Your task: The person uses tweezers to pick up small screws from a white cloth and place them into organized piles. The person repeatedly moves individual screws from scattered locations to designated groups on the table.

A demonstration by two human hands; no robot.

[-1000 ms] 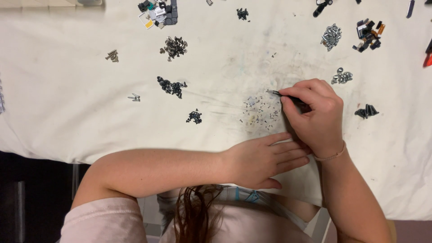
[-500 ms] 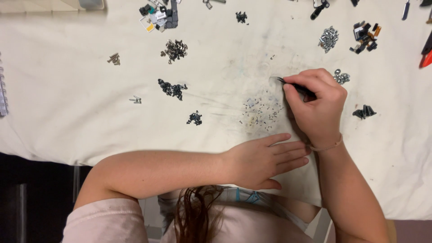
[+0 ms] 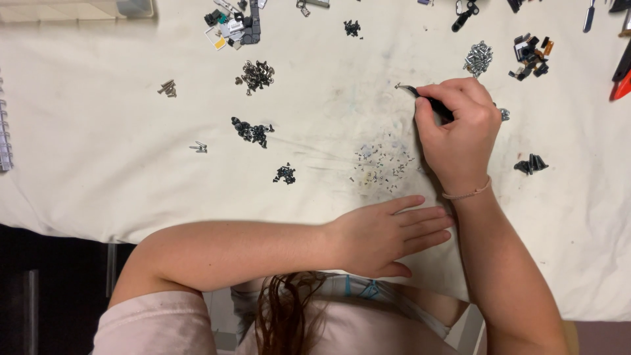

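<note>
a stained white cloth (image 3: pixel 98 184) covers the table, dark floor (image 3: pixel 39 289) below.

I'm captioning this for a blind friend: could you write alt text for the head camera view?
Seen from above, a person's right hand holds dark tweezers gripping a tiny screw over a stained white cloth, while the left hand rests flat near its front edge. Small sorted piles of screws and a scatter of tiny silver screws dot the cloth.

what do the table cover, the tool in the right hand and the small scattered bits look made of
Table cover: looks like off-white cloth, matte, smudged and creased. Tool in the right hand: dark, slim, probably metal tweezers, finish hard to tell. Scattered bits: tiny grey screws, likely metal with a slight glint.
</note>
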